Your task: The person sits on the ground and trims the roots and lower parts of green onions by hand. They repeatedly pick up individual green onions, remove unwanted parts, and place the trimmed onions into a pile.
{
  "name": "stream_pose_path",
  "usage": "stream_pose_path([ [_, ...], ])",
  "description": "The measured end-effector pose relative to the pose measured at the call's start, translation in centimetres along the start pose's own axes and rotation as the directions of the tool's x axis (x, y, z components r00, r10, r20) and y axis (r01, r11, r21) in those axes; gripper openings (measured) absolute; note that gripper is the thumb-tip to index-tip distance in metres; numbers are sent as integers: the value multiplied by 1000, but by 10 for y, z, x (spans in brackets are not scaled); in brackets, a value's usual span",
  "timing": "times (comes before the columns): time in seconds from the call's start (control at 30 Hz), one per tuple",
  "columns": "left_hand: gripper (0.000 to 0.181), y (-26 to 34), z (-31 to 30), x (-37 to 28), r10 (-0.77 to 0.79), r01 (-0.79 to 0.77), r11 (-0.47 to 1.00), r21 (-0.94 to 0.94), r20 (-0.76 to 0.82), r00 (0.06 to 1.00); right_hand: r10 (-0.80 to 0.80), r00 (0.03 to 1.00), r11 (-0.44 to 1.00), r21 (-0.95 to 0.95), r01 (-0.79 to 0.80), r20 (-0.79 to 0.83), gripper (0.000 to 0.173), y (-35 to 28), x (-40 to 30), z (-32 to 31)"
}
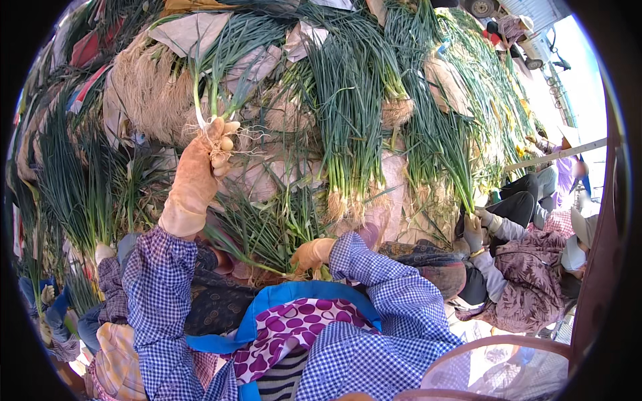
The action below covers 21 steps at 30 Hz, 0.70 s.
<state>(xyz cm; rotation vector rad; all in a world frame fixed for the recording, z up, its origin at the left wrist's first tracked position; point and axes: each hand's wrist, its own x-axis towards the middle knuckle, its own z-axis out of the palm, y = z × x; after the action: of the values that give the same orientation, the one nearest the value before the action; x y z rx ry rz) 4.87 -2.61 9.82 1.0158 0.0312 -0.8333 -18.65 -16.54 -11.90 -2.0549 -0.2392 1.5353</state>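
My left hand, in a soiled pale glove, is raised over the heap and closed around a small bunch of green onions, whose pale bulbs and stringy roots stick out beside the fingers. Low in front of my lap, my right hand, gloved too, is at some green stalks and leaves; its fingertips are partly hidden, so its hold is unclear. Loose onion leaves lie between the two hands. Beyond them, a large bundle of green onions lies with its roots towards me.
Pale sacking shows under the heap. A dry root mass stands at the upper left. At the right, a co-worker's gloved hand holds green onions; other people sit at both sides. A mesh-edged brim crosses the lower right.
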Motion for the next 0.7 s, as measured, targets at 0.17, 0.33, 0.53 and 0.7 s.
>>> stream_pose_path([
  [0.17, 39, -7, 8, -5, -59, 62, 997, 55, -46, 997, 563, 545, 759, 650, -43, -621, 32, 99, 3, -59],
  [0.33, 40, -12, 9, -3, -66, 75, 992, 99, -93, 994, 696, 221, 703, 587, -401, -683, 32, 131, 13, -94],
  [0.53, 41, -14, 18, -2, -115, 131, 984, 119, -135, 984, 717, 322, 669, 481, -568, -618, 34, 165, 25, -128],
  [0.7, 41, -12, 22, -2, -100, 129, 976, 176, -163, 981, 657, 364, 739, 468, -485, -660, 33, 154, -18, -157],
])
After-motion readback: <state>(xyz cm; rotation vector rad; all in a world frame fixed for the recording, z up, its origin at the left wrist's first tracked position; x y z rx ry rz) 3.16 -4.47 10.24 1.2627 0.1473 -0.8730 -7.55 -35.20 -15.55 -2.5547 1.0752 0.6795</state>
